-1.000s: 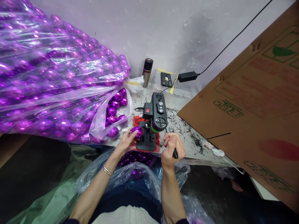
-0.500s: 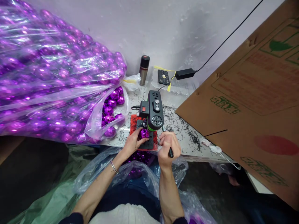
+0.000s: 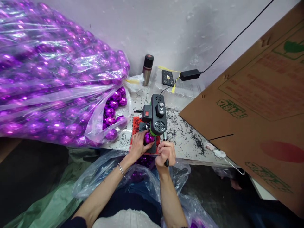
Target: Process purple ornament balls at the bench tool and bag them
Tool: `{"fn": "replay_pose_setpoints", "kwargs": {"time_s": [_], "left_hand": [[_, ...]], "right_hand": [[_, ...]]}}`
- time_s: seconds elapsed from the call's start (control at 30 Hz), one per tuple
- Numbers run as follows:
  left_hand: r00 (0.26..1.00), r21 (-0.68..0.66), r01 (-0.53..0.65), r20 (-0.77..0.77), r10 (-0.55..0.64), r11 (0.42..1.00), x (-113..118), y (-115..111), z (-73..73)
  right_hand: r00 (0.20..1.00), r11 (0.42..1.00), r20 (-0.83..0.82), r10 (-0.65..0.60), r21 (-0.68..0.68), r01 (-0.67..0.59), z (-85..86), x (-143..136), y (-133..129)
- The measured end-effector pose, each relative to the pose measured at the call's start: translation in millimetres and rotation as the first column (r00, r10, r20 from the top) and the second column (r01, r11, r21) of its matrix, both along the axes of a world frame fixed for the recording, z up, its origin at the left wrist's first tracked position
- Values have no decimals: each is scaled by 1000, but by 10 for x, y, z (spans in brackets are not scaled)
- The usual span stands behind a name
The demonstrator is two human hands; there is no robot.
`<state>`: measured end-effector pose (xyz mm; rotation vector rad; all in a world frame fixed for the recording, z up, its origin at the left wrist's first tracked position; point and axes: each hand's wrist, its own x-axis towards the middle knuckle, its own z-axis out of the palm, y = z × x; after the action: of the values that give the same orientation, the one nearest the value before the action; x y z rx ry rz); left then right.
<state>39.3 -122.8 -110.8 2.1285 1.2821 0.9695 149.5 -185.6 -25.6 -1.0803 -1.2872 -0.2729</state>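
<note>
A black bench machine (image 3: 158, 113) with round vents, knobs and a green lower edge stands on a red mat (image 3: 136, 125) on the table. My left hand (image 3: 138, 146) grips a shiny purple faceted ball (image 3: 148, 138) between thumb and fingers, under the machine's front end. To the right of it my right hand (image 3: 166, 153) is wrapped round the black-ended lever (image 3: 164, 136) of the machine. Left of the machine, more purple balls (image 3: 110, 112) lie at the open mouth of a large clear bag (image 3: 71, 79) full of such balls.
A flask (image 3: 147, 70), a black phone-like object (image 3: 167, 78) and a power adapter (image 3: 190, 74) sit at the back. A large cardboard box (image 3: 251, 120) leans in from the right. Black scraps litter the table (image 3: 185, 151). Clear plastic with purple balls is below the table's front edge.
My right hand has moved left and slightly down with the lever, closer to the machine's front. My left hand and the purple ball have shifted slightly right in the view.
</note>
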Motion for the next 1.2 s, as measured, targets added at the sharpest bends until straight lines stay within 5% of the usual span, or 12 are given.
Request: {"fn": "replay_pose_setpoints", "kwargs": {"time_s": [1.2], "left_hand": [[999, -16, 41, 27, -41, 999, 23, 18, 10]], "right_hand": [[999, 999, -46, 21, 35, -19, -383, 34, 77]]}}
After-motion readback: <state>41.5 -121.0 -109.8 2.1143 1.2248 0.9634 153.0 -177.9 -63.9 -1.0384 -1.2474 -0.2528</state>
